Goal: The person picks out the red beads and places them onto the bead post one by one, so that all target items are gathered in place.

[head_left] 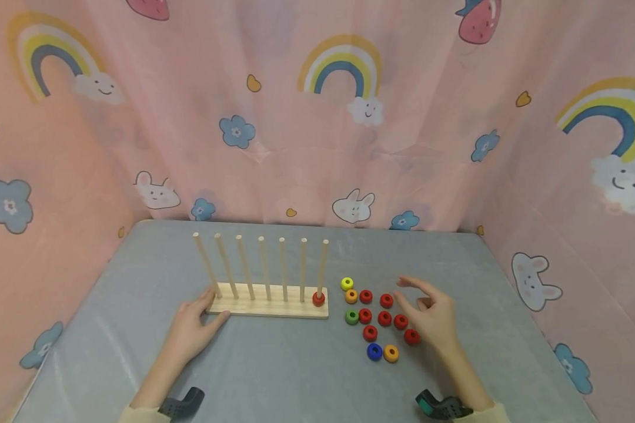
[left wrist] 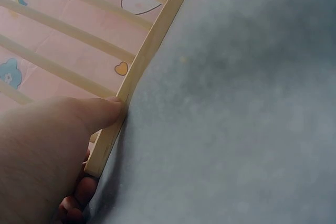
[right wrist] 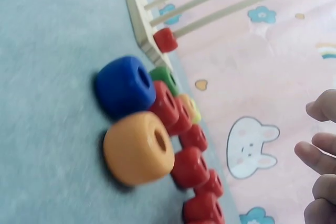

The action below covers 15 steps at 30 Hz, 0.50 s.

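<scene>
A wooden peg stand with several upright rods sits left of centre on the table. One red bead is threaded on its rightmost rod. My left hand holds the stand's left end, the thumb on the front edge and the fingers around the end, as the left wrist view also shows. Loose red beads lie to the right, with a blue bead, an orange bead, a green bead and a yellow bead. Beside them hovers my right hand, thumb and index finger apart, holding nothing.
The grey tabletop extends around the stand and beads. Pink printed curtains enclose the table at the back and both sides. A second orange bead lies near the yellow one. Dark bands circle both wrists.
</scene>
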Available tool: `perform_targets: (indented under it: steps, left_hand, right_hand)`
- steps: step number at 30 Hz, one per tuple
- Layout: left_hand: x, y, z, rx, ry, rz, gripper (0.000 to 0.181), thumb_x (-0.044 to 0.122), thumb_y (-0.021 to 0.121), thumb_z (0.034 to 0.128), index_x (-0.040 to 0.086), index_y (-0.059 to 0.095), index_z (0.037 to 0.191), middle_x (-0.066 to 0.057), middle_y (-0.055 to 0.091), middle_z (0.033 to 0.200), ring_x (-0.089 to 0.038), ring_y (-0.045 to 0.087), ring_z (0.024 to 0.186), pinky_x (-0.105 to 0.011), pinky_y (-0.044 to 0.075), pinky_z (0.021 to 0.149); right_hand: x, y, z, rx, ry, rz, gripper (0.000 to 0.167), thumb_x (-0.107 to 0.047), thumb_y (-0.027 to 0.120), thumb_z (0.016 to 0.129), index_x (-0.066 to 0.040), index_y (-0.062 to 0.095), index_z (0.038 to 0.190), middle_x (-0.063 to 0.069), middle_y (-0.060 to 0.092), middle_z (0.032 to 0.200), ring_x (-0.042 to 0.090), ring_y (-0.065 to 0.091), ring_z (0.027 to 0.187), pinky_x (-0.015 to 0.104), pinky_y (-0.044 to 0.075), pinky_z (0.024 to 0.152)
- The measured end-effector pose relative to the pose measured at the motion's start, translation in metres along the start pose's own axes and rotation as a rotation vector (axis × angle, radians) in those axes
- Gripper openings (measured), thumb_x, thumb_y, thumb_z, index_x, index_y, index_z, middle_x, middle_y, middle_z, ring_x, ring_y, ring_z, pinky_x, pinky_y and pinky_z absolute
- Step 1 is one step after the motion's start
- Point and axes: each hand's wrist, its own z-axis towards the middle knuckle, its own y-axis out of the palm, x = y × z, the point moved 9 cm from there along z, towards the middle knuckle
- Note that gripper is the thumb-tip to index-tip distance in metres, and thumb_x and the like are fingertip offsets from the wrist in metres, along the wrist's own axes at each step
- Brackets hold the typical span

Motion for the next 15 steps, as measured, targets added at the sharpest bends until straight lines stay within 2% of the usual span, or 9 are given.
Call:
perform_targets:
  steps: [4,9,15]
  left_hand:
    - [0.0,0.0,-0.001,-0.003,-0.004,-0.001,0.07,0.029,0.077,0.0991,-0.007,0.05,0.153,-0.024,0.049,0.158,-0.053,0.054,0.129,-0.067,0.047,0.103]
    - [0.0,0.0,-0.001,-0.005,-0.01,-0.003,0.07,0.029,0.077,0.0989,-0.007,0.05,0.153,-0.024,0.049,0.158,-0.052,0.054,0.128,-0.066,0.047,0.103]
    - [0.0,0.0,-0.001,-0.006,-0.01,-0.002,0.07,0.03,0.077,0.0991,-0.007,0.05,0.153,-0.025,0.049,0.157,-0.053,0.054,0.13,-0.067,0.047,0.104]
  right_hand:
    - [0.007,-0.006,-0.004,0.006,0.012,-0.018,0.035,0.002,0.087,0.085,-0.009,0.08,0.118,0.014,0.079,0.105,-0.01,0.022,0.038,0.021,0.025,0.035]
    - [0.018,-0.012,-0.01,0.001,0.082,-0.059,0.032,-0.002,0.086,0.088,-0.011,0.08,0.118,0.012,0.08,0.106,-0.006,0.023,0.037,0.021,0.026,0.035]
    - [0.027,-0.016,-0.015,0.004,0.117,-0.108,0.03,-0.003,0.086,0.089,-0.006,0.079,0.118,0.014,0.08,0.106,-0.006,0.022,0.038,0.021,0.026,0.036]
